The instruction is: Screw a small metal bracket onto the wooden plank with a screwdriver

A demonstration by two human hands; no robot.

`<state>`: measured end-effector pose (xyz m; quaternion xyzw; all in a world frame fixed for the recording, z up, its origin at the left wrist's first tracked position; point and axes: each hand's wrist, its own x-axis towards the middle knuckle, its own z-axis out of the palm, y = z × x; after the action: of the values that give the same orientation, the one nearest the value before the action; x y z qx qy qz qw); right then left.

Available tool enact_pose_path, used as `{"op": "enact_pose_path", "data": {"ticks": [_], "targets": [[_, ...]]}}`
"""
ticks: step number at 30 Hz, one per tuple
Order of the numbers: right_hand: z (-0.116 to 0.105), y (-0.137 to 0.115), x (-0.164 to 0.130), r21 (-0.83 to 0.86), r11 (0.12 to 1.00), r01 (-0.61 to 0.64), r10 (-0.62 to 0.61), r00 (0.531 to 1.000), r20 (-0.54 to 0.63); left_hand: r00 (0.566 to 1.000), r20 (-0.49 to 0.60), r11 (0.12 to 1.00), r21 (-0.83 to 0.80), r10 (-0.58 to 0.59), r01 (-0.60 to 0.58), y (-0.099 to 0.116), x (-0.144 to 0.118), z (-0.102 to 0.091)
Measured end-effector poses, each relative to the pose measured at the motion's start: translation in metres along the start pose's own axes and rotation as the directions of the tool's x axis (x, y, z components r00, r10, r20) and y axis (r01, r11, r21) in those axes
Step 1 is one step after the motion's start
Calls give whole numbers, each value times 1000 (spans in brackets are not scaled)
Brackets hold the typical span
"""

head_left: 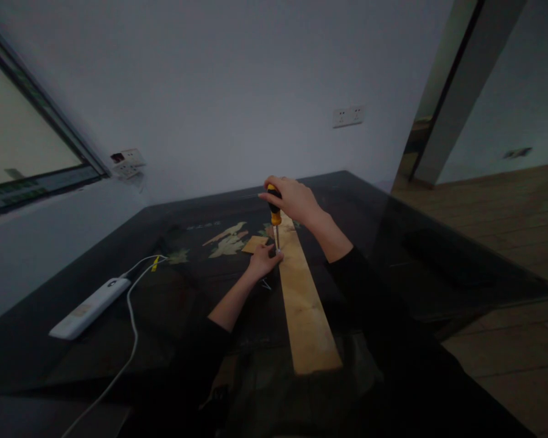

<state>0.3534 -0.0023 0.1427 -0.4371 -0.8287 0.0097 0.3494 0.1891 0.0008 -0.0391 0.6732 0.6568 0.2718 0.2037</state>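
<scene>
- Nearest to me, black sleeves [369, 304] fill the bottom of the view, and I see both forearms reaching out over the dark, glossy worktop [438, 243].
- Between the arms I see a long pale wooden strip [305, 310] lying flat, running from the near edge away toward the far side; its grain is plain and light, its near end cut square.
- Over the strip's far part stands a screwdriver [274, 220], upright, with a yellow and black handle and a thin metal shaft pointing down.
- My right hand [295, 199] wraps the top of the handle in a closed grip, so most of the handle is hidden.
- My left hand [263, 260] sits at the strip's left edge, fingertips pinched in close around the shaft's lower end; I cannot tell what is under the tip, since the fingers cover it.
- Just left of that hand lies a small wooden offcut [254, 244].
- Something small and metallic lies beside the left wrist, too dim to make out.
- Far to the left, a white power strip [91, 307] rests on the worktop with its white cable [130, 304] trailing toward me.
</scene>
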Motion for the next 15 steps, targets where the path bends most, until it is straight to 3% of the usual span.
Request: {"op": "enact_pose_path", "data": {"ticks": [6,15], "targets": [[3,4,2,75,997,23,-24,1000,13,1000,11,989,145,-26,24,15,-9,2],[2,9,1,51,999,-10,9,1000,15,998,-12,995,77,-68,69,31,-8,13]]}}
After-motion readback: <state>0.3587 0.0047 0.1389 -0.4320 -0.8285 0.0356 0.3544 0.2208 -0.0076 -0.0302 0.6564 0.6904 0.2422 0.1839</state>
